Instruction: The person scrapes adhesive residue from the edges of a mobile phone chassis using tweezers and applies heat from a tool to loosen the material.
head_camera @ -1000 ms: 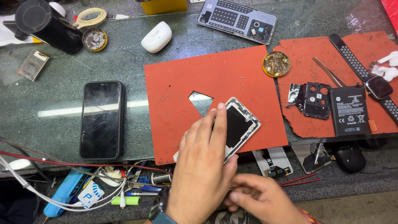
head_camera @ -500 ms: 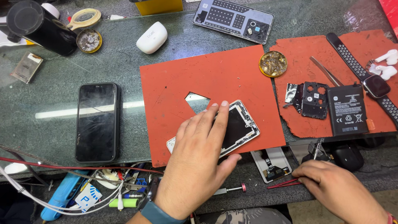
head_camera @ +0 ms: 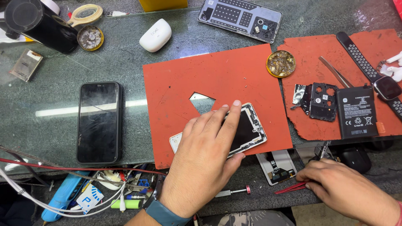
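Red mat (head_camera: 184, 83): left hand (head_camera: 205, 159) spread flat on opened phone (head_camera: 247, 129); right hand (head_camera: 335, 188) pinching red tweezers (head_camera: 293, 187).

**Clutter across the glass bench**

A black smartphone (head_camera: 99, 122) lies left of the red mat (head_camera: 217, 79). A white earbud case (head_camera: 155, 35) sits near a tape roll (head_camera: 86, 14). A battery (head_camera: 356, 111), smartwatch (head_camera: 385, 87) and brass tin (head_camera: 281, 63) lie right.

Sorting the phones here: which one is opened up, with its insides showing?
The white-framed phone under the left hand, on the red mat. The black phone on the glass is closed.
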